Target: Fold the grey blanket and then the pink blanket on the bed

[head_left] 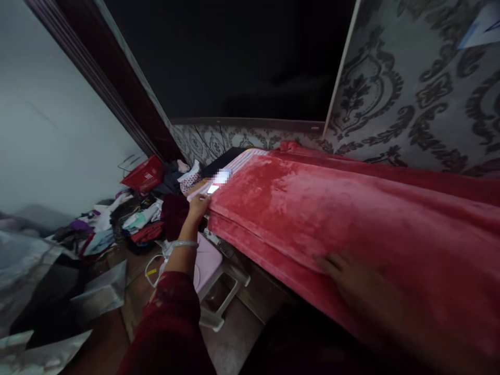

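A red plush blanket (336, 208) lies folded in layers along a surface below the dark screen. My left hand (199, 205) reaches to its left end, with the fingers closed at the blanket's corner. Beside those fingers, a lit, partly blurred-out phone-like screen (213, 189) rests near a pale striped cloth (248, 159). My right hand (351, 276) lies on the blanket's near side, fingers stretched out and smeared by motion. Nothing shows in its grasp.
A large dark television (242, 62) hangs on the patterned wall. A pink-topped stool (207, 258) stands below my left arm. Heaped clothes (144, 224) and a red basket (145, 175) are on the left. Clear plastic bins (103, 291) sit at lower left.
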The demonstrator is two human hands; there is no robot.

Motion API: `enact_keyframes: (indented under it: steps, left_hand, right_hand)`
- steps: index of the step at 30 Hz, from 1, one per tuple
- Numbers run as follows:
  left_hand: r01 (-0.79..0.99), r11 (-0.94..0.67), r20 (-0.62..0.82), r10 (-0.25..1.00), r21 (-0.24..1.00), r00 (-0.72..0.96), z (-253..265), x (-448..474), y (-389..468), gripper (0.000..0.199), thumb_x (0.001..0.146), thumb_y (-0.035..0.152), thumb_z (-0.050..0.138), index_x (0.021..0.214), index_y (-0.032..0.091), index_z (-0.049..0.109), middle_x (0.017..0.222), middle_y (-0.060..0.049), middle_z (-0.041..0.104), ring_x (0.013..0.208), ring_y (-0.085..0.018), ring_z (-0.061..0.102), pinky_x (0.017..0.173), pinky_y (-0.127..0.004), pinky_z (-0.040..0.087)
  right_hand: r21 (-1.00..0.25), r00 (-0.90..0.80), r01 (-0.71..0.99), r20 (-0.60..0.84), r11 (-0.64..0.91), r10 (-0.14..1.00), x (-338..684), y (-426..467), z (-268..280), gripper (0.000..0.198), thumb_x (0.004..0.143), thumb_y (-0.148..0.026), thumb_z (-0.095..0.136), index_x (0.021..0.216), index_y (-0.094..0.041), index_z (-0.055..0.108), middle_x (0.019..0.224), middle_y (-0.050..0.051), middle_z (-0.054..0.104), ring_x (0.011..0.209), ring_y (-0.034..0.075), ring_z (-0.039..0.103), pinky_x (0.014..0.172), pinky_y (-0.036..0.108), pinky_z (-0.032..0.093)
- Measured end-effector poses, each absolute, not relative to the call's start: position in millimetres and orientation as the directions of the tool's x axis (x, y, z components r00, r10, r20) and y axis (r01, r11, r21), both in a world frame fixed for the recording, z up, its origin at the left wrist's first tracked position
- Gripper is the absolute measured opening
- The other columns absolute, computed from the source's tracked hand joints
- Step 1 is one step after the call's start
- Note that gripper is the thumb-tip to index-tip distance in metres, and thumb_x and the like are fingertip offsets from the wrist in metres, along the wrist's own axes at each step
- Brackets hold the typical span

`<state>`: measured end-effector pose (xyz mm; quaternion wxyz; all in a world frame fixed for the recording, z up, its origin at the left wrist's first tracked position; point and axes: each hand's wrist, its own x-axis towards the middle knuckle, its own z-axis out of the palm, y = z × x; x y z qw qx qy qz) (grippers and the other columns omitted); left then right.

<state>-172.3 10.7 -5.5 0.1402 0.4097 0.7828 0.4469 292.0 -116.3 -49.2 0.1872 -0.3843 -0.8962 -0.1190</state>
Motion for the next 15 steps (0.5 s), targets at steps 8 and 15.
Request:
enact_keyframes:
  steps: [8, 15]
  left_hand:
    - [0.678, 0.455, 0.171, 0.745, 0.578, -0.645, 23, -152, -6, 0.029, 0.078, 0.027, 0.063, 0.101, 0.01, 0.067, 0.104, -0.019, 0.069, 0.099, -0.031, 0.066, 0.083, -0.038, 0.053]
    - [0.93, -0.214, 0.497, 0.867, 0.298, 0.04, 26, -38, 44, 0.045, 0.089, 0.044, 0.046, 0.116, 0.014, 0.066, 0.114, -0.016, 0.067, 0.104, -0.03, 0.065, 0.09, -0.043, 0.054]
  right_hand:
    - [0.057, -0.59, 0.738, 0.539, 0.673, 0.601, 283, -132, -96, 0.072, 0.075, 0.002, 0.04, 0.142, -0.022, 0.051, 0.119, 0.009, 0.07, 0.105, 0.026, 0.067, 0.088, 0.044, 0.058]
    - [-0.289, -0.511, 0.7, 0.436, 0.653, 0.741, 305, -170, -22, 0.052, 0.088, -0.007, 0.046, 0.137, -0.019, 0.059, 0.14, 0.013, 0.06, 0.129, 0.025, 0.053, 0.108, 0.045, 0.045]
